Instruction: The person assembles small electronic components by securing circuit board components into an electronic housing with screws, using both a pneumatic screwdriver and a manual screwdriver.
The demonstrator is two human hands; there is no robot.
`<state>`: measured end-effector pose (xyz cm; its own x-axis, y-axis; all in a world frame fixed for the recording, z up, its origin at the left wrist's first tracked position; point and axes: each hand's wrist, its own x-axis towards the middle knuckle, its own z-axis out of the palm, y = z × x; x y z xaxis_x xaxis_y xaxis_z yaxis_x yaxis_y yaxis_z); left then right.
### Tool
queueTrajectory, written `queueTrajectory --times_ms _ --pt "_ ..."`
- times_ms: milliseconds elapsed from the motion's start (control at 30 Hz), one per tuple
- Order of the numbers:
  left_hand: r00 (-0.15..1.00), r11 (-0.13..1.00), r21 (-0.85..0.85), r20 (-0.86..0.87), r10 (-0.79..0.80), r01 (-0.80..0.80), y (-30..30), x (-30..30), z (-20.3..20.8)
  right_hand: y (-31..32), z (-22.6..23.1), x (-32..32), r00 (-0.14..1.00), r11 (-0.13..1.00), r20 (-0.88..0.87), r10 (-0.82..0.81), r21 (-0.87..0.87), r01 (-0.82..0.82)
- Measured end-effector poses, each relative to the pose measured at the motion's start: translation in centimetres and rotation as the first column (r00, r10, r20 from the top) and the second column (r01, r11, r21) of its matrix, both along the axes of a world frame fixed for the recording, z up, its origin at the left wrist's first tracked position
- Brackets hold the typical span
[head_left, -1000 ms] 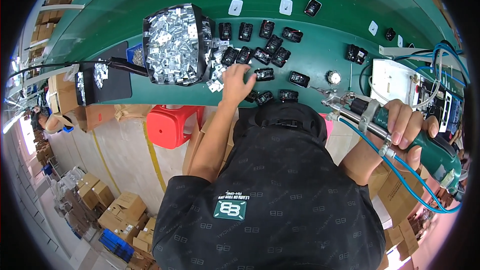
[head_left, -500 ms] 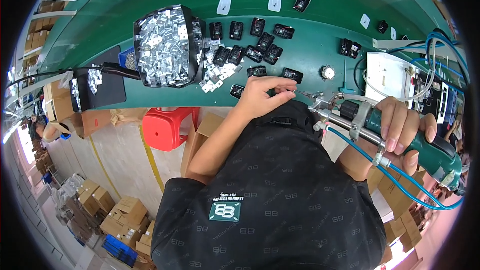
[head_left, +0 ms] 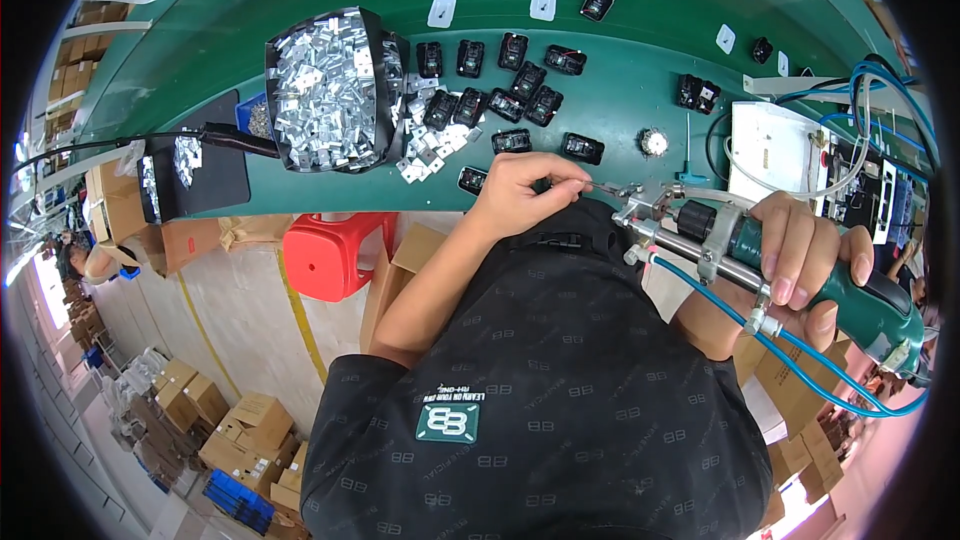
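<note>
My right hand (head_left: 805, 250) is wrapped around the green body of a power screwdriver (head_left: 740, 240), which has a metal feed head and blue air hoses. The tool lies sideways, its thin tip (head_left: 606, 187) pointing left. My left hand (head_left: 530, 195) is closed in a pinch at that tip, thumb against the fingers; anything small between them is hidden. Just beyond the left hand, black plastic housings (head_left: 583, 148) with parts inside lie on the green bench (head_left: 620, 90). Several more housings (head_left: 525, 80) are grouped farther back.
A black bin (head_left: 330, 90) heaped with small metal plates stands at left, with loose plates (head_left: 430, 145) spilled beside it. A round metal piece (head_left: 654, 143), a T-handle hex key (head_left: 690, 155) and a white box (head_left: 775, 150) sit at right. A red stool (head_left: 328, 258) stands below the bench edge.
The view has shifted very slightly. Both hands and the screwdriver keep nearly the same position, with the left fingers still pinched at its tip.
</note>
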<state>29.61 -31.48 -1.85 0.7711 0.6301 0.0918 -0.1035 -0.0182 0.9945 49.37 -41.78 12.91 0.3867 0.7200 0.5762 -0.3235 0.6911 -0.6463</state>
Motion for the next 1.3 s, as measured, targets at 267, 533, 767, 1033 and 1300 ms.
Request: queueTrajectory --times_ms 267,533,767,1033,1300 --pt "0.997 0.998 -0.033 0.043 -0.058 0.059 0.2 0.2 -0.3 -0.2 0.3 0.2 1.0 1.0 0.018 -0.011 0.001 0.011" --pt "0.996 0.947 -0.312 0.066 -0.059 0.076 -0.6 0.3 -0.4 0.0 0.2 0.5 0.998 1.0 0.06 0.025 0.002 -0.025" --pt "0.991 0.918 -0.384 0.123 -0.06 0.103 -0.9 0.5 -0.5 -0.2 0.0 0.3 0.998 1.0 0.069 0.016 -0.023 -0.015" --pt "0.966 0.729 -0.672 0.25 0.063 0.126 -1.5 0.7 -1.5 -0.3 0.3 0.4 1.0 1.0 0.024 -0.002 0.0 0.002" --pt "0.943 0.634 -0.754 0.312 0.118 0.17 -2.1 1.0 -1.4 -0.1 0.1 0.2 1.0 0.999 0.001 -0.024 0.032 0.024"
